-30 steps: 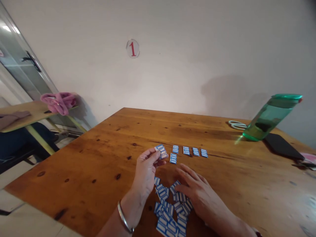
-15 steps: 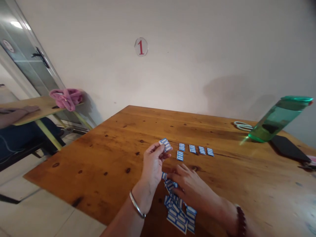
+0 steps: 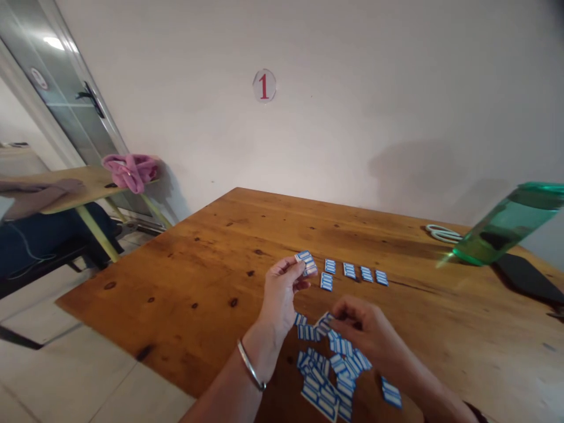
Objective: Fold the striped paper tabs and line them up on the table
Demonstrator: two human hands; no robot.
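Observation:
Between thumb and fingers my left hand [image 3: 282, 288] pinches a small blue-and-white label card [image 3: 306, 262], raised above the table. My right hand [image 3: 363, 323] is closed at the fingertips on another blue-and-white label card [image 3: 324, 323], tilted over the loose heap. That heap of label cards [image 3: 319, 390] lies overlapping on the wood near the table's front, below both hands. Farther back, several cards [image 3: 349, 270] lie in a spaced row, with one card [image 3: 326, 281] in front of the row's left end. A single card [image 3: 391, 392] lies beneath my right forearm.
A green bottle [image 3: 506, 226] leans at the right, near a white coiled cable [image 3: 443, 233] and a dark flat device [image 3: 529, 277]. At the left, another person's arm rests on a second table [image 3: 94, 191] bearing a pink fuzzy item [image 3: 131, 171].
My right hand has lifted off the heap, uncovering more cards, and now grips one at its fingertips. My left hand still holds its card. The view has shifted slightly left.

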